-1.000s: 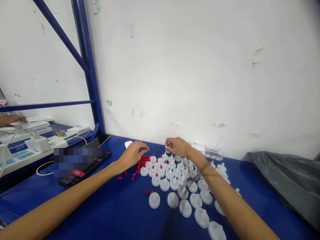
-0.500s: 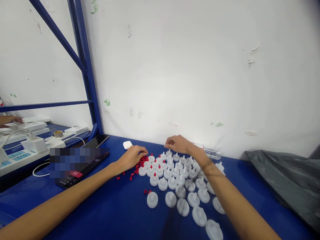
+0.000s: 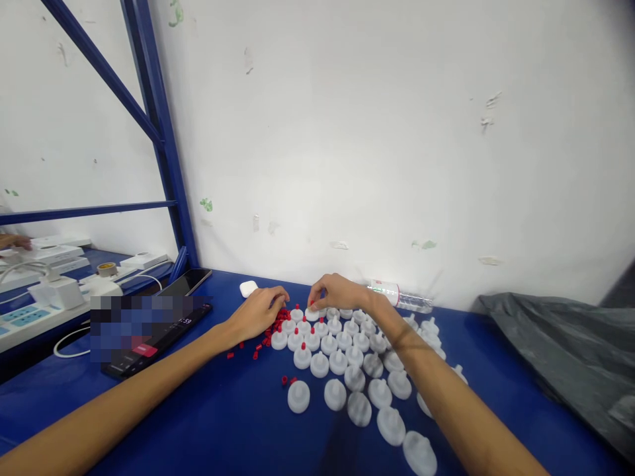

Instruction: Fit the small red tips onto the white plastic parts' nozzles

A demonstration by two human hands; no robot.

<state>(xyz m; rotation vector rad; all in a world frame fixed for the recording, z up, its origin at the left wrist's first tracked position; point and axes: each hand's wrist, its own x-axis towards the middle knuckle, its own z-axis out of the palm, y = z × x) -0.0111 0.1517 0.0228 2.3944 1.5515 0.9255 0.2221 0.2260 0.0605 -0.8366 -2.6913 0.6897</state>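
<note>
Several white nozzle lids (image 3: 338,361) stand spout up across the blue table, and some at the left wear small red tip caps (image 3: 303,347). At the back of the group, my right hand (image 3: 333,293) pinches a red tip cap (image 3: 312,305) on the spout of a white lid beneath its fingertips. My left hand (image 3: 258,313) rests by the pile of loose red caps (image 3: 280,320), its thumb and fingers curled together at the pile's edge. Whatever lies between those fingers is hidden.
A white case (image 3: 249,289) and phones (image 3: 159,337) lie left on the blue table (image 3: 208,423). Against the wall lies a clear bottle (image 3: 414,302); grey plastic sheeting (image 3: 550,350) covers the right. A power strip (image 3: 30,320) and another person's hand (image 3: 14,242) are far left.
My right hand has moved left and slightly down, onto a lid at the back with a red cap. My left hand stays by the red pile. The view has shifted slightly.
</note>
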